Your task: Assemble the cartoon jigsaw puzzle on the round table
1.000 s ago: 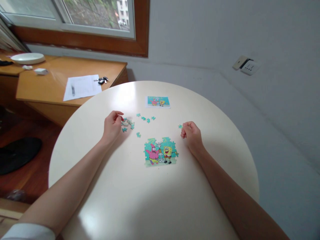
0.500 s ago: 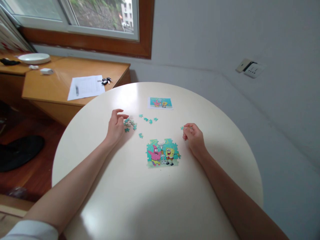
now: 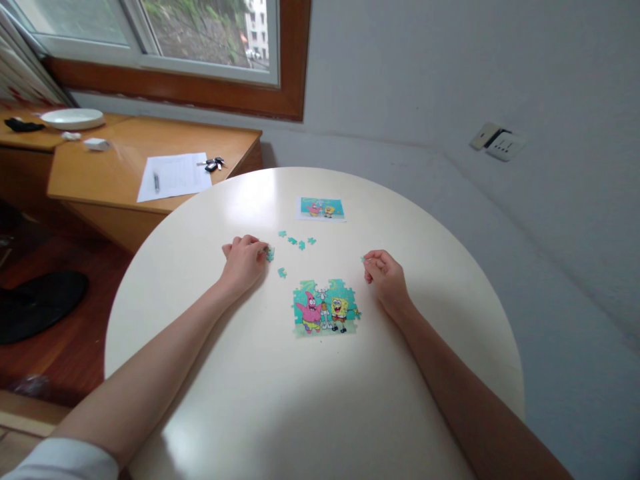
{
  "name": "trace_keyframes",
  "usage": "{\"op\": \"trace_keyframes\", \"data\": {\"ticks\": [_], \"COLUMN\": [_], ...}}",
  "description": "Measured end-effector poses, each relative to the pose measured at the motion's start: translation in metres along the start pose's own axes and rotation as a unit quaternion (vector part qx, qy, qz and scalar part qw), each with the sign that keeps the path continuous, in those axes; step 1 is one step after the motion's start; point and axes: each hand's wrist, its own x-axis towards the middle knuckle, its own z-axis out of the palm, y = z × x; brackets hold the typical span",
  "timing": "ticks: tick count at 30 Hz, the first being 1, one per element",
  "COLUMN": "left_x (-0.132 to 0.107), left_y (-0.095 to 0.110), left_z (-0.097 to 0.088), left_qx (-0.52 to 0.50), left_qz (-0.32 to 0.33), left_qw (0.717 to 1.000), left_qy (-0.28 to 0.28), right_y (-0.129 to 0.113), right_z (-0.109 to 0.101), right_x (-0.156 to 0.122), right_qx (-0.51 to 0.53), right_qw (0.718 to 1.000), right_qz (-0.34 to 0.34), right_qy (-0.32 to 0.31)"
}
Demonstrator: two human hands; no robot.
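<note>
On the round white table lies a partly assembled jigsaw puzzle [image 3: 325, 310] with cartoon figures on a teal ground, gaps along its top and right edges. My right hand [image 3: 387, 275] is closed to the right of it, pinching a small teal puzzle piece [image 3: 363, 259] between thumb and forefinger. My left hand [image 3: 244, 263] lies over a cluster of loose pieces [image 3: 271, 253], fingers curled down and together; most of the cluster is hidden beneath it, and whether a piece is gripped cannot be seen. Several other loose pieces [image 3: 301, 245] lie beyond the puzzle, and a single one [image 3: 283, 273] lies nearer to it.
A printed picture card [image 3: 321, 209] with the same figures lies toward the table's far side. To the left, a wooden desk [image 3: 120, 173] holds a paper sheet [image 3: 175, 177], keys [image 3: 214, 164] and a white dish [image 3: 73, 119]. A wall with a socket [image 3: 505, 145] stands to the right.
My left hand has moved right and down onto the cluster of loose pieces, its fingers curling over them. The right hand still holds its piece in nearly the same spot.
</note>
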Motion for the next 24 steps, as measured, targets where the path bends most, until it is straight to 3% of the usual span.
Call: {"op": "trace_keyframes", "data": {"ticks": [24], "left_x": [0.0038], "left_y": [0.0017], "left_z": [0.0011], "left_qx": [-0.029], "left_qz": [-0.015], "left_qw": [0.999], "left_qy": [-0.039], "right_y": [-0.0017], "right_z": [0.0008], "right_x": [-0.0001], "right_qx": [-0.015], "right_qw": [1.0], "right_qz": [0.004], "right_qy": [-0.011]}}
